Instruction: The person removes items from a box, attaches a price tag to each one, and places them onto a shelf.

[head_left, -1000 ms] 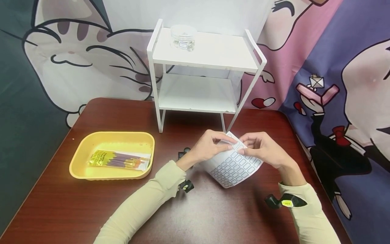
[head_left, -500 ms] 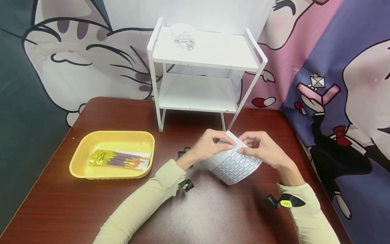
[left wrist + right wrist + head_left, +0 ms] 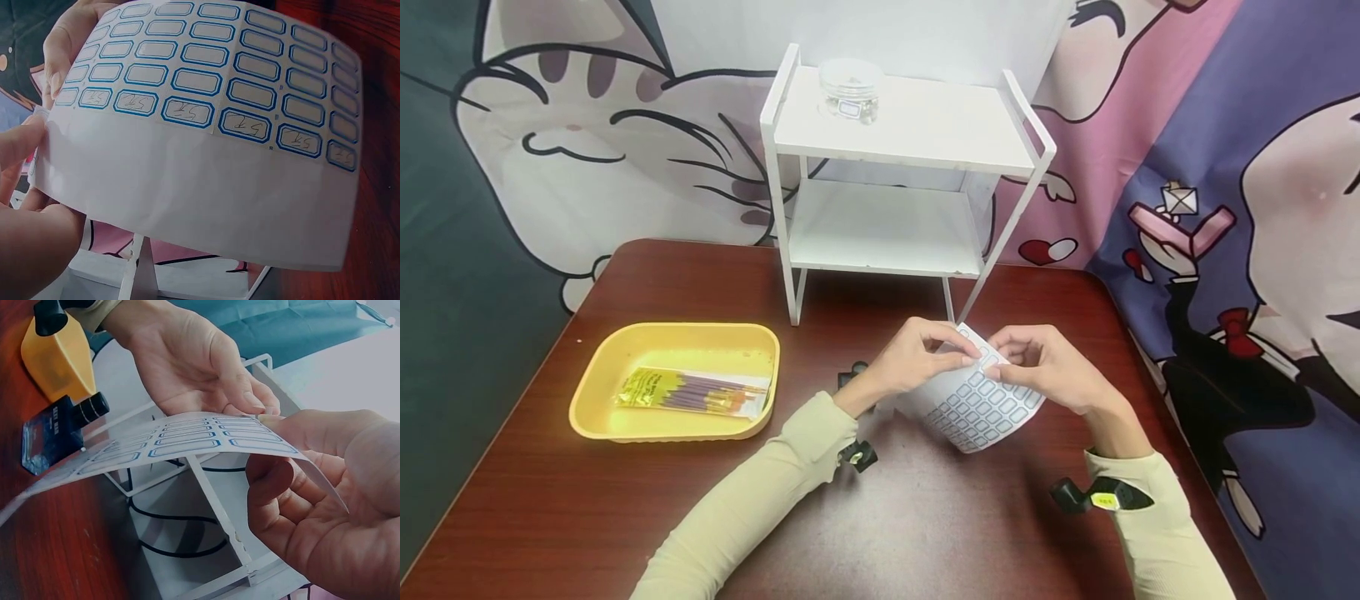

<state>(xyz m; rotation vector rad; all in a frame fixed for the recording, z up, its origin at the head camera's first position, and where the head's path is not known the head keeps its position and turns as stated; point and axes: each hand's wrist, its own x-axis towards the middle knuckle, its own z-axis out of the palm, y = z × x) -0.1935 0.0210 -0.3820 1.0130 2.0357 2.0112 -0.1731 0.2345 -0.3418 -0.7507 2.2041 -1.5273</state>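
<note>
Above the tabletop point(image 3: 625, 500), in front of the white shelf rack point(image 3: 895, 150), both hands hold a label sheet point(image 3: 981, 408) up in the air. The left hand point(image 3: 910, 362) pinches its far edge with curled fingers, and the right hand point(image 3: 1052, 367) pinches the same edge just beside it, thumb beneath the paper. The sheet bows in an arch between them, so it looks thin, light and floppy; a grip at the blank margin seems safest, since pressing on the blue-bordered stickers could lift or crease them. A yellow tray point(image 3: 595, 400) with a packet of brushes point(image 3: 692, 392) lies well apart to the left, and a clear jar point(image 3: 850, 90) stands on the rack's top shelf
</note>
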